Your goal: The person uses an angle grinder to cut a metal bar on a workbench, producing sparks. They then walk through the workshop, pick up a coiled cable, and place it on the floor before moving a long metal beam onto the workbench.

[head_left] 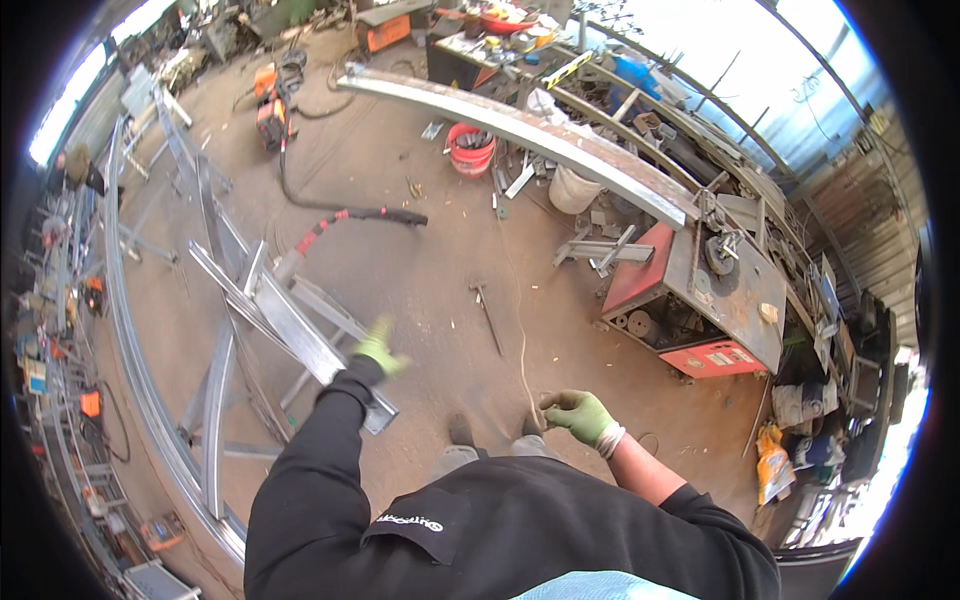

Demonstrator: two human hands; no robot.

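My left hand (380,348), in a pale green glove and slightly blurred, reaches out with fingers spread. It is beside the near end of a shiny metal profile (300,325); whether it touches the metal cannot be told. In a similar, dirtier glove, my right hand (583,418) is in front of my body with its fingers curled together. A thin pale cord (521,335) runs along the floor and passes by those fingertips. Whether the fingers pinch the cord is too small to make out. A hammer (487,318) lies on the floor ahead, between both hands.
Long metal profiles (135,300) stretch along the left. A red bucket (471,152), a white bucket (574,190) and a red-sided metal bench (700,300) stand ahead and right. A long beam (520,125) spans above the buckets. A black hose (370,214) lies ahead-left.
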